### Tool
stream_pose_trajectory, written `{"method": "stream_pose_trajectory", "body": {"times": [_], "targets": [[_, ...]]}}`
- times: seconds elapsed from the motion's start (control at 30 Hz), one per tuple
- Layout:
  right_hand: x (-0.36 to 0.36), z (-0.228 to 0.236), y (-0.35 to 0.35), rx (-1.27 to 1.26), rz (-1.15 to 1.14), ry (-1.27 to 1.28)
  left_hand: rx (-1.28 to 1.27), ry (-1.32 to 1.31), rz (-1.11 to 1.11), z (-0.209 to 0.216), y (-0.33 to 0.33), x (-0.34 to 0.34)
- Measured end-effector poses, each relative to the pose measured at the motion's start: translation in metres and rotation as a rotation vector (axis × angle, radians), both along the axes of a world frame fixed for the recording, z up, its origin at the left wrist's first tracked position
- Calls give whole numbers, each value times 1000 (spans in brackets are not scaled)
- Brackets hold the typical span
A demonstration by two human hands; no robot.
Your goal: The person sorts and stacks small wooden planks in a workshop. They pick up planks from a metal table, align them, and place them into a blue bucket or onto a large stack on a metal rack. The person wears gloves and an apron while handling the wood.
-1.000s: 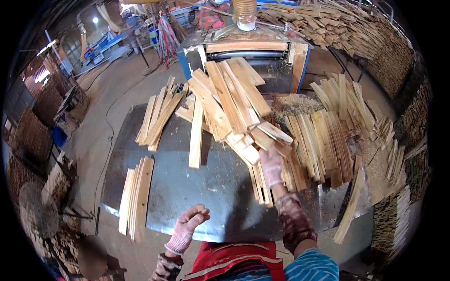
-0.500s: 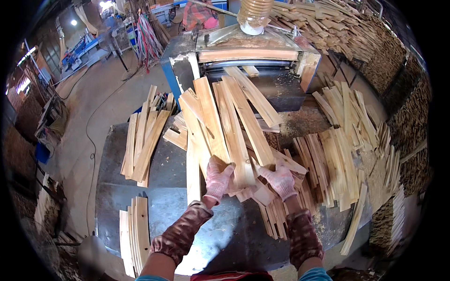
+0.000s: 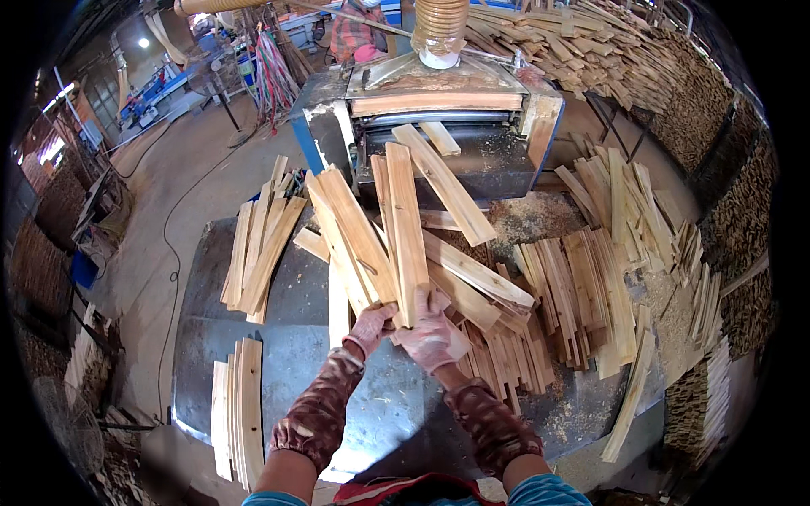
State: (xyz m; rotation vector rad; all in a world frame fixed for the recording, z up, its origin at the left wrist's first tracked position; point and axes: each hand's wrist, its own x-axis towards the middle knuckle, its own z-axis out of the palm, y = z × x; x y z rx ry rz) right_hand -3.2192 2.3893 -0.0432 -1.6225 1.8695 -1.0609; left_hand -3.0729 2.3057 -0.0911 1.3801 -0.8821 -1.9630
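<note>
My left hand (image 3: 370,328), in a pale pink work glove, is closed on the near ends of a few wooden slats (image 3: 350,228) that fan away from me. Close beside it, my gloved right hand (image 3: 427,336) grips the near end of another pair of slats (image 3: 405,228). Both bundles slant up over the dark metal table, their far ends raised toward the machine. Under and to the right of my hands lie more loose slats (image 3: 472,266), partly hidden. One slat (image 3: 443,181) leans on the machine's bed, with a short offcut (image 3: 440,138) behind it.
A planer-like machine (image 3: 439,101) with a ribbed hose (image 3: 440,29) stands ahead. Slats (image 3: 263,249) and a small stack (image 3: 239,405) lie on the table's (image 3: 198,337) left. Rows of slats (image 3: 582,287) fill its right side. A person (image 3: 359,34) is behind the machine.
My right hand has moved left, close to my left hand, with its slats. Some slats now lie loose at the right. The view has shifted slightly.
</note>
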Motion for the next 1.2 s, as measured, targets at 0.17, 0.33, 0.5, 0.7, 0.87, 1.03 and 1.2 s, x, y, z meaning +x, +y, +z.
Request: {"method": "stream_pose_trajectory", "body": {"times": [0.17, 0.33, 0.5, 0.7, 0.87, 1.03, 1.2], "targets": [[-41, 2, 79, 135, 217, -1318, -9, 142, 199, 9, 83, 35], [-41, -15, 172, 428, -12, -1151, -16, 345, 201, 31, 150, 58], [-45, -57, 248, 327, 158, -887, -153, 479, 338, -6, 189, 116], [-8, -58, 288, 250, 388, -266, 74, 1266, 233, -4, 235, 157], [73, -82, 267, 816, 499, 258, 29, 1416, 256, -21, 242, 164], [134, -78, 242, 914, 718, 420, 133, 1278, 254, -36, 234, 201], [152, -57, 143, 313, 425, 320, 56, -296, 449, -19, 237, 267]]}}
